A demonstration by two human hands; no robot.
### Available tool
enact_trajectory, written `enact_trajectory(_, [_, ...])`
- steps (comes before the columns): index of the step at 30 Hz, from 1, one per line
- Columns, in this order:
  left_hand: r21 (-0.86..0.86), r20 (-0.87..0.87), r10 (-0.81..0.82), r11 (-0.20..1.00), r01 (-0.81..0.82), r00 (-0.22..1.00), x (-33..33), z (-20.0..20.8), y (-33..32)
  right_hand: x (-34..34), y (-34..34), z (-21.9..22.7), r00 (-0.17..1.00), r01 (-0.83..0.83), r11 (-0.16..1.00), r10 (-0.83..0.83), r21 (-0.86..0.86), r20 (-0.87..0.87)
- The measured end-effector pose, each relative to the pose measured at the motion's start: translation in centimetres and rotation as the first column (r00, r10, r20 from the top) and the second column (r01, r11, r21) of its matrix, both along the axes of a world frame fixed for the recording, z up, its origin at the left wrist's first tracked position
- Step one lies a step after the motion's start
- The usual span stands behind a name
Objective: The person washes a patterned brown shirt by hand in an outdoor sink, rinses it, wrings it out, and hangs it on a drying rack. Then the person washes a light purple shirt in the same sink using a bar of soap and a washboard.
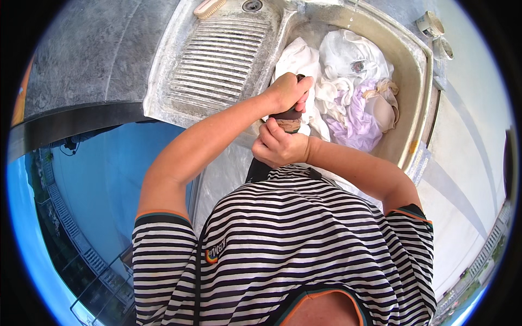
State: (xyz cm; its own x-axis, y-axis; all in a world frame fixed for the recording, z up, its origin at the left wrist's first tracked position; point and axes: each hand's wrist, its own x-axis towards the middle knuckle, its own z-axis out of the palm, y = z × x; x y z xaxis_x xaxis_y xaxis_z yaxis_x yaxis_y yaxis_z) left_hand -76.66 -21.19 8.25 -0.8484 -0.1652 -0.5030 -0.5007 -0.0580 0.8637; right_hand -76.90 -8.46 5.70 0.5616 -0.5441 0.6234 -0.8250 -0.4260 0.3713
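Both my hands are closed on a dark brown, black and tan piece of cloth [287, 115], bunched up over the near edge of the sink. My left hand [287, 92] grips its far end in a fist, with a dark tip poking out by the thumb. Nearer my body, my right hand [278, 145] pinches the tan part. Behind them a white cloth [296, 57] lies over the divider and into the basin. A lilac cloth [360, 124], a white bundle [350, 54] and a beige padded piece [382, 111] lie in the basin to the right.
The stone sink has a ribbed washboard [217, 62] on its left and a deep basin [416, 70] on its right. A scrubbing brush [209, 7] rests at the far left corner near a drain [252, 5]. Small tubs [429, 24] stand beyond the basin's right rim.
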Motion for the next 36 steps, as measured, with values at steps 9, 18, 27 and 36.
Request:
enact_trajectory(9, [-0.067,-0.075,0.101,0.992,-0.106,0.992,7.9,1.8,-6.8,6.4,-6.9,1.7,0.995,-0.079,0.997,0.078,-0.012,-0.058])
enact_trajectory(18, [0.011,-0.100,0.293,0.956,-0.293,0.951,16.1,2.8,-12.9,12.9,-13.7,2.1,0.981,-0.187,0.981,0.185,-0.041,-0.050])
enact_trajectory(27, [-0.074,-0.070,0.366,0.926,-0.370,0.928,18.7,2.3,-13.7,14.2,-14.9,0.8,0.942,-0.328,0.945,0.327,-0.003,-0.071])
enact_trajectory(36, [-0.201,0.107,0.645,0.759,-0.619,0.756,24.4,0.2,-6.8,17.0,-10.0,-0.8,0.783,-0.616,0.785,0.619,-0.069,0.059])
